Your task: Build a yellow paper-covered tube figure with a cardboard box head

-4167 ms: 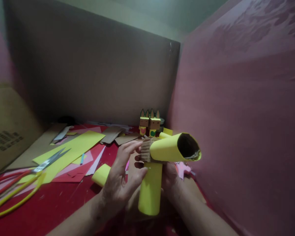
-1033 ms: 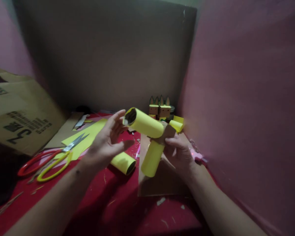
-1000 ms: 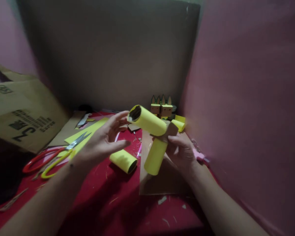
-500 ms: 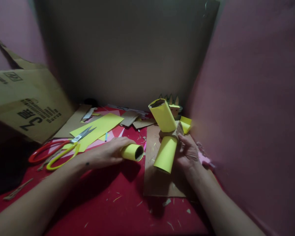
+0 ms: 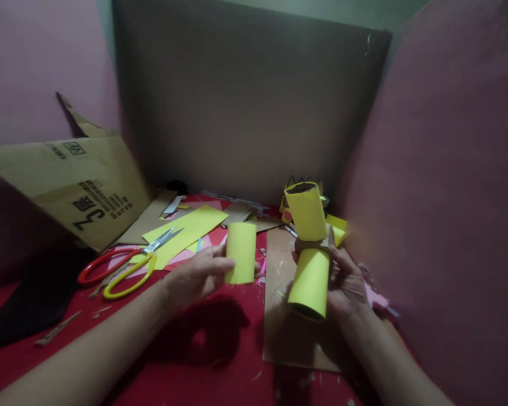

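Note:
My left hand point(image 5: 207, 270) grips a short yellow paper-covered tube point(image 5: 241, 252) upright, its thumb on the near side and fingertips showing past the far edge. To the right, my right hand point(image 5: 347, 282) is closed around the middle of a joined piece: a yellow upper tube point(image 5: 308, 214) and a yellow lower tube point(image 5: 310, 282) with a brown cardboard part point(image 5: 311, 245) between them. The upper tube's open top faces up. Both hands hold their pieces above the table, with a gap between them.
Scissors point(image 5: 163, 239) with red and yellow handles lie on yellow paper point(image 5: 195, 223) at left. A cardboard box point(image 5: 105, 186) stands behind them. Brown cardboard point(image 5: 275, 338) lies on the red table point(image 5: 173, 366), among scraps. A pink glue gun-like object point(image 5: 376, 298) is by the right wall.
My left hand has raised its tube and turned it from lying sideways to upright. The joined piece in my right hand has tilted closer to vertical. The camera view has shifted.

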Motion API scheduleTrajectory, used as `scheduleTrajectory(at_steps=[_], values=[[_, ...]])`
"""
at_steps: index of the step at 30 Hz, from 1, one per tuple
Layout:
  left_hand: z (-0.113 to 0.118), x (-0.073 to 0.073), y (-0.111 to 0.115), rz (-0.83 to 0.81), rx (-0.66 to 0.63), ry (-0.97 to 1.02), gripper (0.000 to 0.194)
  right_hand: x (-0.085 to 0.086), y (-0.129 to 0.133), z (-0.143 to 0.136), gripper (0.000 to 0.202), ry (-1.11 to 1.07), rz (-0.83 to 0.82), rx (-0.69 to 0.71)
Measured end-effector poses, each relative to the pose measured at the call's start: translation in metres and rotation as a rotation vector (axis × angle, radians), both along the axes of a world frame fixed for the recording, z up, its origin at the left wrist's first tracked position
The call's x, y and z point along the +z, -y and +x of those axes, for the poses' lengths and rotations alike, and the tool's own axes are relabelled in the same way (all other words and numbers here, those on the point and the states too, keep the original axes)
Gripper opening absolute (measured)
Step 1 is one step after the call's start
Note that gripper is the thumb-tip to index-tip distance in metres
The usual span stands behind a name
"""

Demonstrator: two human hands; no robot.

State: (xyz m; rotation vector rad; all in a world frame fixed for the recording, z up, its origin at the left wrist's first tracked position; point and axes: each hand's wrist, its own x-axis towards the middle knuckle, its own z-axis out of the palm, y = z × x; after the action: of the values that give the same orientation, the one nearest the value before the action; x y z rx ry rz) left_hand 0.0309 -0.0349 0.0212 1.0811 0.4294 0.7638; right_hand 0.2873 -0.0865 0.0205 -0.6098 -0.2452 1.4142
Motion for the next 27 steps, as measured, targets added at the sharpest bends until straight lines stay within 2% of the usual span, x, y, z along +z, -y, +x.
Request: scheduleTrajectory(at_steps=[3,7,14,20,27], values=[[0.003,-0.004,0.0,-0.101,-0.027,0.11,0.04,0.0,-0.001,0.001,0.027,-0.02,0.018,0.01],[0.007,-0.007,-0.004,-0.227,-0.046,0.17,0.046,-0.001,-0.001,0.002,0.037,-0.032,0.045,0.009],[0.013,0.003,0.0,-0.433,0.13,0.209,0.055,0.0,0.0,0.004,0.051,0.011,-0.034,0.035],[0.016,0.012,0.006,-0.489,0.293,0.169,0.048,-0.005,-0.001,0.009,0.048,0.048,-0.039,0.056],[0.015,0.012,0.005,-0.471,0.296,0.177,0.046,-0.004,-0.002,0.006,0.043,-0.002,-0.011,0.068]])
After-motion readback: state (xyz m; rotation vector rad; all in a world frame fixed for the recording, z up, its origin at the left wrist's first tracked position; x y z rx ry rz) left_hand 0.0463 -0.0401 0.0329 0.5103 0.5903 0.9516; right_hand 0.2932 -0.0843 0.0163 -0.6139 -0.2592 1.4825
